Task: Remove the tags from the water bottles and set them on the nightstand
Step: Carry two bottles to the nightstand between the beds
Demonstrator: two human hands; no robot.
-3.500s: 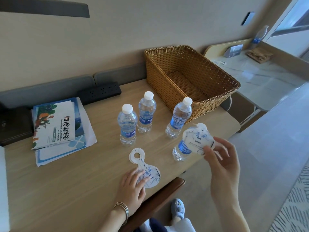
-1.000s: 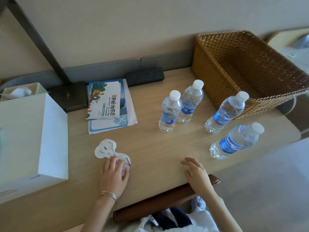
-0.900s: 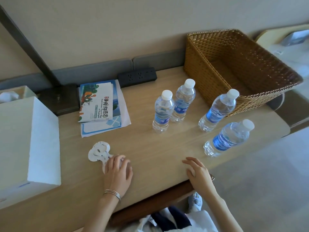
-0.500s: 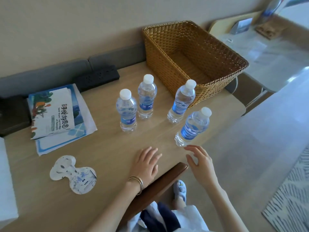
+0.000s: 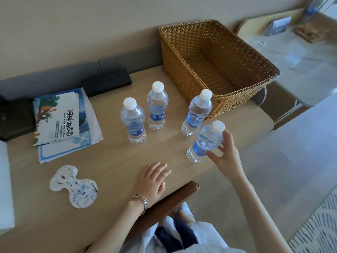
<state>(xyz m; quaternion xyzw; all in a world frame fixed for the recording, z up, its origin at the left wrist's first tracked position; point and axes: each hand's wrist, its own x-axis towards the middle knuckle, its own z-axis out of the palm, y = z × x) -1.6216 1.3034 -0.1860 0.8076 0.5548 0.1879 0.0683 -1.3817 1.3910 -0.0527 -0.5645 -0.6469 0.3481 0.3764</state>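
Several clear water bottles with white caps and blue labels stand on the wooden table [image 5: 109,161], none with a tag on its neck. My right hand [image 5: 225,154] curls its thumb and fingers around the nearest bottle [image 5: 205,143], which stands near the front right. The other bottles are a left one [image 5: 134,123], a rear one [image 5: 157,106] and one [image 5: 197,114] beside the basket. A small stack of white and blue paper tags [image 5: 74,186] lies flat at the front left. My left hand [image 5: 152,181] rests flat on the table with straight fingers, holding nothing.
A large empty wicker basket [image 5: 251,55] stands at the back right. Brochures [image 5: 58,117] lie at the left, a black power strip [image 5: 107,81] runs along the wall. A brown chair back [image 5: 169,199] sits against the table's front edge. A white box [image 5: 5,185] is at the far left.
My left hand has left the tags and moved right to the table's middle. My right hand has risen from the table edge and taken hold of the nearest bottle.
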